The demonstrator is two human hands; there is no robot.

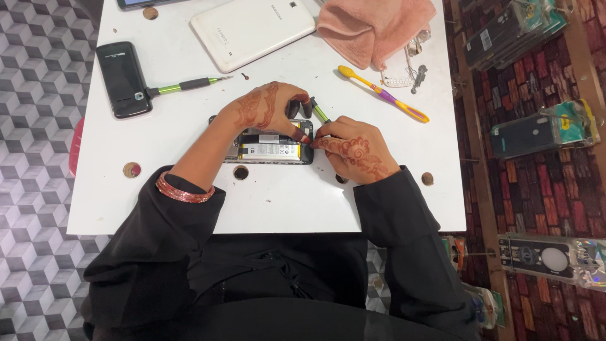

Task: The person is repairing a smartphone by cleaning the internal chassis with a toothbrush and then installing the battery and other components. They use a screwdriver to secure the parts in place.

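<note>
Opened black smartphone worked on with a green-handled screwdriver at a white rectangular surface [189,202].

The opened black smartphone with its battery exposed [268,150] is laid flat near the middle of the surface and steadied from above by the left hand [265,106], fingers pressed on its upper edge so that it cannot slide. The right hand [356,150] is closed around the green-handled screwdriver [319,112], its tip brought to the phone's right end. Set aside within reach: a second green screwdriver [186,84] touching a black bar phone [123,79], a white tablet lying back-up [252,28], a pink cloth [375,28], a yellow-and-purple toothbrush [382,93]. Clear-wrapped phone cases [546,129] are laid on the red patterned floor to the right, their labels too small to be told.
</note>
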